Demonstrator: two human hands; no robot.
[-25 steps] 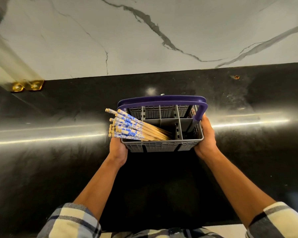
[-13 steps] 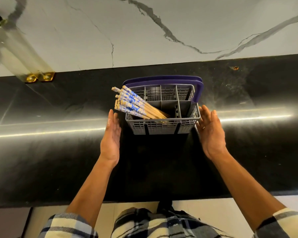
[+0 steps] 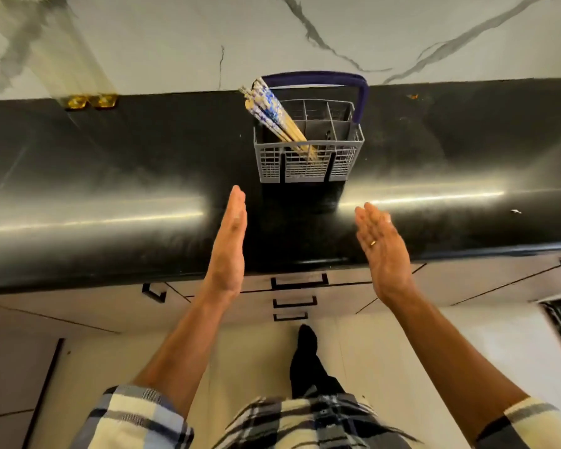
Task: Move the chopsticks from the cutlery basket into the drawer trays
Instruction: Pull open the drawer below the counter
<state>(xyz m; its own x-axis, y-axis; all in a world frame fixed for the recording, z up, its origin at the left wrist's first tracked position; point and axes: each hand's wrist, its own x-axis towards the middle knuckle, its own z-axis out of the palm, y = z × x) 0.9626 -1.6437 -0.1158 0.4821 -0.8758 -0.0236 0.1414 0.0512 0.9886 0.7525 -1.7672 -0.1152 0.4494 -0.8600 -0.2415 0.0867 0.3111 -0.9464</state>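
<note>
A grey cutlery basket [image 3: 344,163] with a purple handle stands on the black countertop [image 3: 110,176]. Several wooden chopsticks [image 3: 272,115] with blue-and-white tops lean out of its left compartment. My left hand [image 3: 229,244] hovers flat and empty in front of the basket, on its left. My right hand [image 3: 381,251] is also empty with fingers apart, in front of the basket on its right. Neither hand touches the basket. Below the counter edge are closed drawers with black handles [image 3: 299,282].
A white marble wall [image 3: 175,37] rises behind the counter. Gold fittings [image 3: 89,100] sit at the back left. More cabinet fronts with a black handle [image 3: 154,293] flank the drawers. My foot in a dark sock [image 3: 306,354] is on the pale floor.
Both hands let go of the basket and drew back toward me. The view pulled away from the counter, so the drawers below came into sight.
</note>
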